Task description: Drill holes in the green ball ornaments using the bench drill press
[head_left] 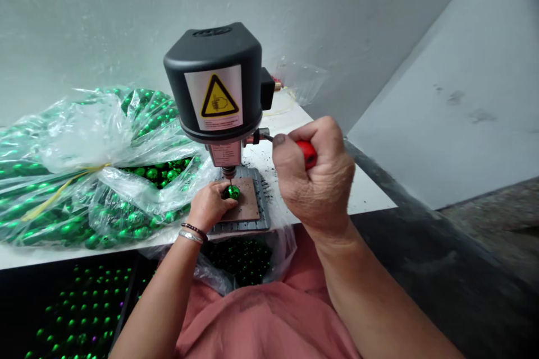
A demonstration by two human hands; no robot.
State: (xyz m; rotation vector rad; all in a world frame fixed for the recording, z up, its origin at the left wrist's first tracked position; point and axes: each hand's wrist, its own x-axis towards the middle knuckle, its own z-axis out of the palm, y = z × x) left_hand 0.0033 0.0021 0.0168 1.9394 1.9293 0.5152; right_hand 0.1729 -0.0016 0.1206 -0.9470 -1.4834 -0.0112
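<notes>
Under the bit of a small black drill press (214,78), my left hand (210,201) pinches a shiny green ball (232,193) on a brown board (248,202). The thin bit meets the top of the ball. My right hand (315,174) is wrapped round the red knob (307,153) of the press's lever, raised to the right of the machine. The board lies on the press's grey metal base (263,217). A yellow warning label is on the front of the press.
Clear plastic bags of green balls (138,219) cover the table's left side. Below the table edge are an open bag of dark green balls (240,261) and a black tray (25,303) with rows of green balls. Dark shavings lie on the white table (366,193).
</notes>
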